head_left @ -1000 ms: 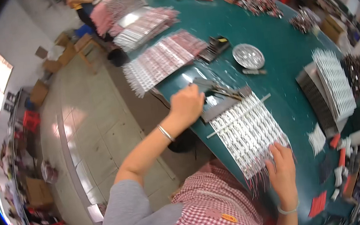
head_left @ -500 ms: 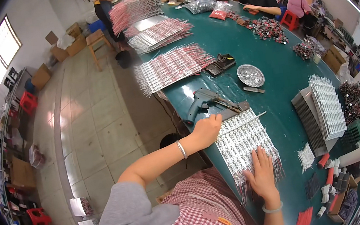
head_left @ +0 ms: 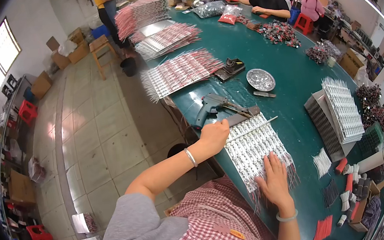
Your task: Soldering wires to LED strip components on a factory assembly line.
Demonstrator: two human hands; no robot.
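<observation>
1. Panel of little white boards [head_left: 258, 147] lies flat on the green table [head_left: 290, 103], its upper left edge right by the left hand [head_left: 216, 137] and its lower right part under the right hand [head_left: 274, 180]

2. Going from the left: that left hand is curled up small near the left end of the thin pale rod [head_left: 255, 127]; honestly can't tell if it's pinching the rod, a wire or nothing, the fingertips are hidden

3. Gun-shaped tool [head_left: 216, 100] sits just beyond that hand, so I'd watch the knuckles there, a bump could shove the panel out of line

4. Rod lies slantwise across the panel toward the far edge; imo light, even pressure beats a hard push, looks like it could roll or skew

5. Right hand is spread wide, laid on the panel and not wrapped around anything; decent anchor, I'd want the pressure flat over several boards so nothing slides or flexes

6. Thin wires [head_left: 292, 175] fringe the near edge on both sides of the right hand, so mind you don't trap or tug any under the palm
</observation>
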